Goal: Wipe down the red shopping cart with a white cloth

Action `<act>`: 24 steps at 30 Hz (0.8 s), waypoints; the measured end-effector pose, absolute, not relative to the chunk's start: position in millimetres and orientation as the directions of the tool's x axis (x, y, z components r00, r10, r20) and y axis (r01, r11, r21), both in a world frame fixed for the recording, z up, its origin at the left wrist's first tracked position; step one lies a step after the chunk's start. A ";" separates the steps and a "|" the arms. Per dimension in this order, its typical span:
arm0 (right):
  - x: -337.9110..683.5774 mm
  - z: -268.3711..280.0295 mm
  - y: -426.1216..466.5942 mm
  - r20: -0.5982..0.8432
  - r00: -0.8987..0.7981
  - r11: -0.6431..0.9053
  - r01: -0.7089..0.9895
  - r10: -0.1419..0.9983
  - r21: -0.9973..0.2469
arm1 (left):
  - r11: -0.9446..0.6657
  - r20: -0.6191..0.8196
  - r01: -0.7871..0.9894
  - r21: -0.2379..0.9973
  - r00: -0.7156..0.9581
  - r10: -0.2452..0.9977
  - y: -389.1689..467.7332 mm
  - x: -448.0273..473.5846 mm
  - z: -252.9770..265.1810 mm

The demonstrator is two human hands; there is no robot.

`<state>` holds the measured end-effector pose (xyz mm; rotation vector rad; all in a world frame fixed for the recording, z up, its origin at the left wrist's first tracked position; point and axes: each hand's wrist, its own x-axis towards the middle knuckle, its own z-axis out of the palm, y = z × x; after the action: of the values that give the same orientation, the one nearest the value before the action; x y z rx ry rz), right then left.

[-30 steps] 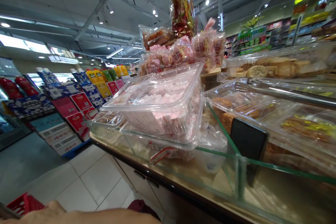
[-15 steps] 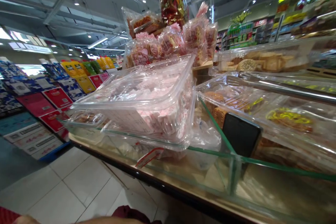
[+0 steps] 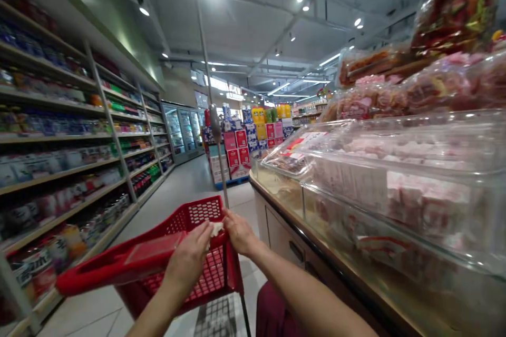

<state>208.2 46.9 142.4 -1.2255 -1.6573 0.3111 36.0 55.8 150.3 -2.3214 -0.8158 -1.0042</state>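
Note:
A red plastic shopping basket or cart [image 3: 213,274], with a mesh wall, stands low in front of me. Its long red handle reaches out to the left. At its near rim my left hand [image 3: 188,255] is closed, the fingertips against a small white crumpled piece [image 3: 216,228], perhaps tissue. My right hand [image 3: 239,231] sits just to the right with its fingers curled at the rim's corner. What lies under those fingers is hidden. A thin grey rod [image 3: 220,160] rises behind the right hand; whether they touch, I cannot tell.
To my right, a glass-edged counter [image 3: 276,200] bears clear plastic boxes [image 3: 395,179] of pink-white wrapped sweets and bagged snacks [image 3: 427,89]. Stocked shelves [image 3: 59,131] line the left side. Stacked cartons [image 3: 237,152] stand ahead in the tiled aisle.
My view has swung left from the counter to the aisle, bringing the red basket into sight. Both hands now show at its rim; earlier only a bit of bare skin showed at the bottom.

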 end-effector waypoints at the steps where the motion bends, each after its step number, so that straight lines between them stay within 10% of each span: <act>1: 210.8 141.2 45.5 0.573 0.002 0.469 0.571 0.820 -0.674 | -0.700 0.754 0.678 -0.224 0.576 0.316 59.8 22.9 149.1; 8: 216.5 131.7 57.2 0.634 0.140 0.519 0.455 0.761 -0.724 | -0.512 0.897 0.856 -0.071 0.279 0.342 76.9 -67.7 133.0; 15: 219.6 137.6 55.6 0.622 0.150 0.513 0.438 0.768 -0.739 | -0.740 0.767 0.632 -0.233 0.587 0.260 58.2 27.9 141.3; 21: 215.6 136.2 61.8 0.636 0.219 0.502 0.449 0.740 -0.739 | -0.562 0.872 0.826 -0.036 0.300 0.386 72.6 -33.8 136.7; 24: 209.6 136.2 55.4 0.607 0.204 0.473 0.459 0.768 -0.752 | -0.643 0.836 0.759 -0.102 0.416 0.358 69.6 -4.5 140.0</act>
<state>209.6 55.4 136.2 -1.1532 -1.4341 0.3009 -4.5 69.6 140.0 -2.2036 -0.9471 -1.1348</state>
